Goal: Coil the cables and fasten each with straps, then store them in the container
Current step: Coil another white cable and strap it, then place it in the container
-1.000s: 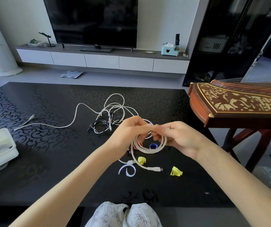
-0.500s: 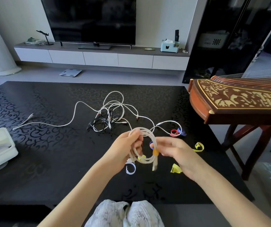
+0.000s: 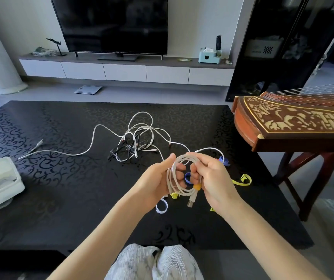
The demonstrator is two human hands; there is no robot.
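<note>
**Both hands hold one coiled cable near the tangle**

A coiled cable [image 3: 171,179], pale grey, is held above the dark patterned worktop [image 3: 61,199], on the person's side of the tangle of cables [image 3: 136,142] and a little to its right. The left hand [image 3: 156,183] grips the coil's left side, with fingers curled through the loop and the thumb raised along the top. The right hand [image 3: 212,178] grips the right side, its fingers curled round the strands. An orange strap [image 3: 197,186] sits on the coil just under the right fingers; whether it is closed cannot be told. The cable's plug [image 3: 190,203] hangs from the coil's lower edge.

Loose straps lie on the worktop, all nearer the person than the tangle: a white strap [image 3: 161,207] and a small yellow strap [image 3: 174,196] beneath the coil, a blue strap [image 3: 224,161] and a long yellow strap [image 3: 242,180] farther right. One white lead runs from the tangle out to the left. The white container [image 3: 0,184] stands well left of the tangle, at the worktop's edge.
</note>
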